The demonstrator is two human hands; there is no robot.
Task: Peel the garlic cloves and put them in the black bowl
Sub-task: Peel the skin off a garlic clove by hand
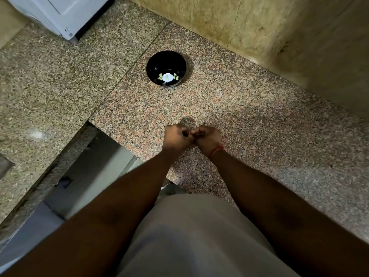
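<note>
**A:** Where was everything sitting?

**B:** The round glossy black bowl [166, 68] stood on the speckled pinkish granite countertop [249, 120], well away from the hands, toward the beige stone wall [269, 27]. A few pale peeled garlic cloves [160, 77] lay in its bottom (next to a bright white glare spot).

**A:** And the hands?

**B:** The left hand [176, 137] and right hand [207, 139] were held together over the counter, fingers curled in, knuckles touching. Looked like they pinched something tiny between them, but I couldn't tell what, it was hidden. The right wrist had a thin red thread bracelet [217, 150].
</note>
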